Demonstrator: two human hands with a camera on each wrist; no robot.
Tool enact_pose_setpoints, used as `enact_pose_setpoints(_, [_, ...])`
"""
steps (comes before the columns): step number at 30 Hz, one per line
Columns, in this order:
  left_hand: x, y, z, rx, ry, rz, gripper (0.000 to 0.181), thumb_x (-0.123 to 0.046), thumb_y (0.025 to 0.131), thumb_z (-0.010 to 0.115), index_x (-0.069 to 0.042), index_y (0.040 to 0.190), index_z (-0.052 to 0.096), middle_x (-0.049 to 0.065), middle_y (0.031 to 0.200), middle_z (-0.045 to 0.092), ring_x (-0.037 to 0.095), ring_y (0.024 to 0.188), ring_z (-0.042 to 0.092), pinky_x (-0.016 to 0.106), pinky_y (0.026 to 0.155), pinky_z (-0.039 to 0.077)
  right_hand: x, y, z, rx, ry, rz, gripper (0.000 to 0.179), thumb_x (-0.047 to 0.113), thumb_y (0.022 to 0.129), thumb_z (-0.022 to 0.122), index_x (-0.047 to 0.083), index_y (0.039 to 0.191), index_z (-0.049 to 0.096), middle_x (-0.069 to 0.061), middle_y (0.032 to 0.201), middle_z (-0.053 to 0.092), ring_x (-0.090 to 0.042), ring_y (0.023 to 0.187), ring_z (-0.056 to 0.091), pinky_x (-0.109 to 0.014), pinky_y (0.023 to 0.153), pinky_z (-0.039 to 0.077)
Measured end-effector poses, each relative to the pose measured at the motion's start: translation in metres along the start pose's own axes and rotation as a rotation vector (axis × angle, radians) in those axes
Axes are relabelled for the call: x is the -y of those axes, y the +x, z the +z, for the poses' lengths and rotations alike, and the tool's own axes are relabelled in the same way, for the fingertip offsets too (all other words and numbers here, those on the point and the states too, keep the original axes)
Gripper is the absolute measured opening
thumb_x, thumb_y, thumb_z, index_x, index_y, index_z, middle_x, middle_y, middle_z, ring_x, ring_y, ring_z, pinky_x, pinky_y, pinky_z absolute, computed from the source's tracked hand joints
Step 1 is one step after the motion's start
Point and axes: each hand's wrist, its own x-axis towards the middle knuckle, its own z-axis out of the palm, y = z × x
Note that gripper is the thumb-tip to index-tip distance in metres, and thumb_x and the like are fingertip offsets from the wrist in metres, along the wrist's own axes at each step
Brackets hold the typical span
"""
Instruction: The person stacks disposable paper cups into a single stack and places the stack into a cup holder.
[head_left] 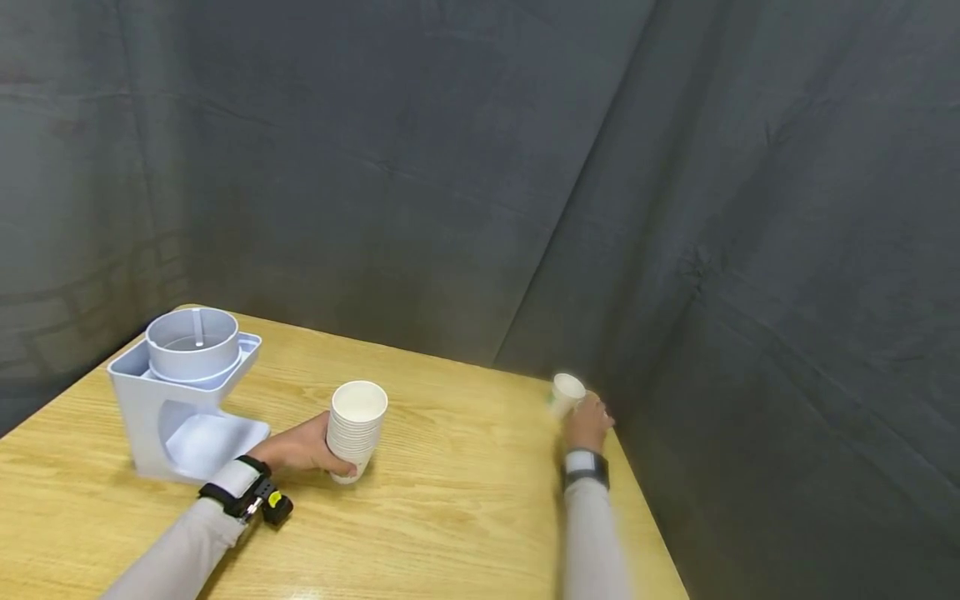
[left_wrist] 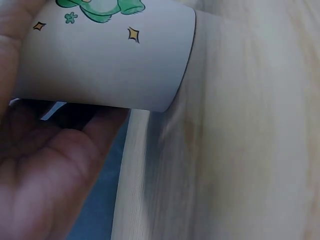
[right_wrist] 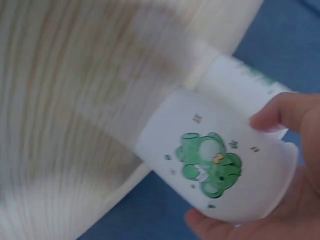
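A tall stack of nested white paper cups (head_left: 357, 429) is gripped by my left hand (head_left: 307, 446), thumb near the base. In the left wrist view the lowest cup (left_wrist: 115, 60) shows a green printed figure and small stars, close to the tabletop; I cannot tell whether it touches. Far to the right, my right hand (head_left: 588, 423) holds a paper cup (right_wrist: 220, 160) with a green bear print between thumb and fingers. Just behind it, in the right wrist view, is a second white cup (right_wrist: 240, 85). The head view blurs this spot, showing a single white rim.
A pale plastic stand (head_left: 142, 417) with a round holder (head_left: 192, 350) on top and a low base is at the table's left, beside my left forearm. The wooden table (head_left: 450, 517) ends against dark grey curtains (head_left: 420, 183) at the back and right.
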Motion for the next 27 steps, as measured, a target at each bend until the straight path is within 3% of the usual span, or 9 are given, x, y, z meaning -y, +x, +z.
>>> enact_pose_setpoints(4, [-0.001,0.001,-0.001,-0.006,0.004,0.006,0.079,-0.008,0.074,0.087,0.007,0.138,0.043,0.019,0.125,0.062,0.031,0.116,0.058,0.049,0.099,0.044,0.021,-0.012,-0.011,0.079,-0.042,0.032,0.038,0.008,0.086,0.065,-0.014,0.115,0.057,-0.037,0.11,0.059,-0.052,0.109,0.054,-0.067,0.094,0.042])
enact_pose_setpoints(9, [0.0,0.001,-0.001,-0.004,0.008,0.016,0.08,-0.009,0.074,0.087,0.007,0.138,0.042,0.019,0.125,0.061,0.03,0.115,0.057,0.049,0.099,0.043,0.044,-0.022,-0.021,0.208,-0.043,0.051,0.058,0.016,0.081,0.077,-0.012,0.125,0.053,-0.036,0.118,0.056,-0.051,0.114,0.051,-0.068,0.098,0.037])
enact_pose_setpoints(17, [0.0,-0.002,-0.002,-0.001,0.016,0.02,0.08,-0.01,0.075,0.087,0.007,0.139,0.042,0.018,0.124,0.061,0.03,0.115,0.057,0.048,0.099,0.043,0.072,-0.032,-0.033,0.272,0.042,0.031,0.045,0.012,0.078,0.075,-0.009,0.114,0.058,-0.033,0.117,0.056,-0.048,0.112,0.051,-0.063,0.096,0.037])
enact_pose_setpoints(20, [-0.001,-0.003,-0.002,0.0,0.007,0.014,0.081,-0.01,0.075,0.087,0.007,0.139,0.041,0.019,0.125,0.061,0.03,0.115,0.057,0.048,0.099,0.043,0.079,-0.034,-0.039,0.313,0.058,-0.014,0.044,0.012,0.078,0.073,-0.008,0.115,0.058,-0.031,0.117,0.056,-0.05,0.115,0.049,-0.065,0.1,0.034])
enact_pose_setpoints(25, [-0.001,-0.003,-0.002,0.001,-0.006,0.005,0.083,-0.009,0.075,0.087,0.007,0.141,0.039,0.019,0.127,0.06,0.03,0.117,0.056,0.048,0.1,0.042,0.086,-0.037,-0.042,0.363,0.104,-0.112,0.05,0.011,0.079,0.07,-0.006,0.123,0.056,-0.03,0.124,0.055,-0.053,0.123,0.044,-0.07,0.109,0.019])
enact_pose_setpoints(27, [-0.001,-0.003,-0.002,0.001,-0.006,-0.001,0.083,-0.009,0.075,0.087,0.006,0.141,0.039,0.019,0.127,0.06,0.029,0.117,0.056,0.048,0.1,0.042,0.088,-0.039,-0.044,0.384,0.15,-0.118,0.051,0.008,0.079,0.071,-0.006,0.125,0.055,-0.031,0.127,0.053,-0.054,0.122,0.045,-0.071,0.109,0.022])
